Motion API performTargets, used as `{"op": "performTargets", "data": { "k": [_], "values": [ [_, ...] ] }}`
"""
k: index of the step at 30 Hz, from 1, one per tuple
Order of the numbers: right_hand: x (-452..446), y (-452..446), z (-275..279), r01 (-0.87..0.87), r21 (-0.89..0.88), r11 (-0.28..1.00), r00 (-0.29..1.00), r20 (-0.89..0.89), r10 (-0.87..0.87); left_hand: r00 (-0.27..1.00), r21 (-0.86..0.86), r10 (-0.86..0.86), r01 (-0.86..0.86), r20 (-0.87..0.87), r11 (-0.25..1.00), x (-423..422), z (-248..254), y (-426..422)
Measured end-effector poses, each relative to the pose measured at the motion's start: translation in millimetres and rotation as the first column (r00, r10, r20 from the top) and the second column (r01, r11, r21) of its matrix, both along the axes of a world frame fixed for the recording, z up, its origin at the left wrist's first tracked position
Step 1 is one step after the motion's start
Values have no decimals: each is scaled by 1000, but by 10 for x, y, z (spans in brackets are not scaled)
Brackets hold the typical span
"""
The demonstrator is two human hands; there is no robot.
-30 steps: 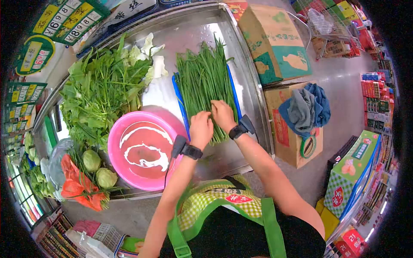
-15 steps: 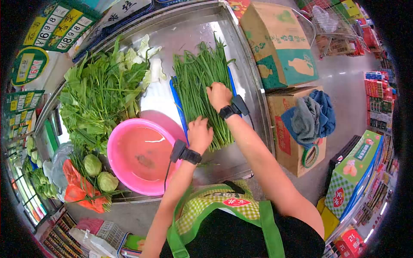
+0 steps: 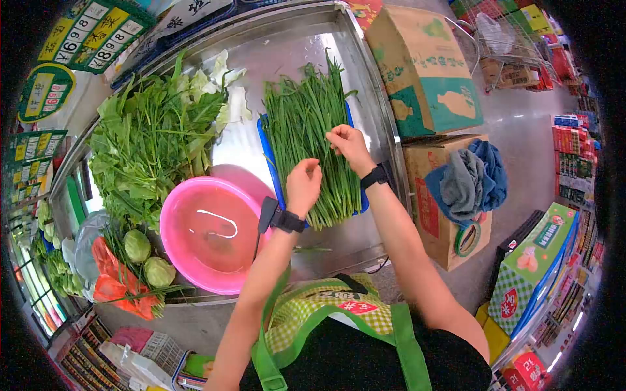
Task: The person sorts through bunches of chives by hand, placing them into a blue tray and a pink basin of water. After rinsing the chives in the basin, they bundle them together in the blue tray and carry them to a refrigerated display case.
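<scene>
Long green chives (image 3: 301, 130) lie in a blue tray (image 3: 272, 171) on the steel counter (image 3: 277, 55), their cut ends toward me. My left hand (image 3: 304, 188) is over the lower left part of the chives, fingers curled together; what they hold, if anything, is too small to name. Over the right side of the bunch is my right hand (image 3: 350, 148), its thumb and fingertips pinched together, with nothing clearly visible between them. A pink basin (image 3: 171, 244) of reddish-looking water stands left of my left wrist.
Leafy greens (image 3: 153, 130) are heaped at the left, with cabbages (image 3: 159, 272) and a red plastic bag (image 3: 117, 280) below. Right of the counter stand a large carton (image 3: 424, 72) and a lower box (image 3: 430, 208) bearing grey-blue cloths (image 3: 464, 182) and green tape (image 3: 467, 240).
Both hands have lifted off the chives and their fingers have drawn together. My right hand has shifted right since half a second ago. The basin's water reflections have changed.
</scene>
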State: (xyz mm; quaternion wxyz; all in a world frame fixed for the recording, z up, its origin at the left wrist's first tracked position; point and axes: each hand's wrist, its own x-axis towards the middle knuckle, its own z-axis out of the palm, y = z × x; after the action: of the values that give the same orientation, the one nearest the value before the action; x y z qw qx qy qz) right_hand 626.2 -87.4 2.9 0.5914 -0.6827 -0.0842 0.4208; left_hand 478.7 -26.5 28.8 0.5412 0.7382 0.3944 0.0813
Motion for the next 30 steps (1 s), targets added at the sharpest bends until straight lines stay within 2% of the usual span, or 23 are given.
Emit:
{"op": "performTargets", "data": {
  "k": [1,3,5,7,9,11,16,19,21,23,25,27,28,29,30],
  "values": [
    [-14,-13,31,0,0,1000,1000,1,0,999,-43,37,-38,-11,998,28,-36,-3],
    [-51,-30,87,-44,127,991,998,-37,49,998,-45,29,-26,50,999,78,-130,4],
    [-87,-44,176,-100,121,988,994,-35,105,956,-157,123,-83,266,984,157,-235,12],
    [-136,-43,239,-121,196,973,990,-41,132,965,-179,134,-94,226,979,157,-132,79],
    [-151,-52,246,-107,214,971,993,-28,115,994,-214,39,-17,100,977,130,-118,140],
    [-156,-48,304,-75,226,971,991,-90,98,995,-169,55,-40,85,985,124,-118,128],
    [-196,-42,294,-95,207,974,991,-77,113,964,-209,158,-112,216,972,99,-74,87],
    [-206,-35,324,-72,220,973,991,-98,96,951,-312,193,-112,242,944,84,-82,50],
    [-186,-40,305,-65,237,969,989,-111,94,951,-304,158,-74,265,950,58,-90,47],
    [-154,-54,219,-185,218,958,960,-170,224,950,-295,124,-36,285,955,41,-110,34],
    [-142,-70,257,-205,221,954,960,-145,240,948,-245,110,-35,297,969,44,-86,27],
    [-123,-86,279,-346,176,921,931,-60,361,949,-271,120,-39,291,962,33,-37,17],
    [-138,-84,299,-346,177,921,931,-60,361,950,-299,131,-43,283,953,30,-11,13],
    [-165,-86,323,-271,193,943,947,-119,297,950,-299,130,-42,282,953,32,-9,9],
    [-195,-90,349,-194,203,960,956,-178,231,941,-391,197,-78,276,917,39,-6,6]
  ]
}}
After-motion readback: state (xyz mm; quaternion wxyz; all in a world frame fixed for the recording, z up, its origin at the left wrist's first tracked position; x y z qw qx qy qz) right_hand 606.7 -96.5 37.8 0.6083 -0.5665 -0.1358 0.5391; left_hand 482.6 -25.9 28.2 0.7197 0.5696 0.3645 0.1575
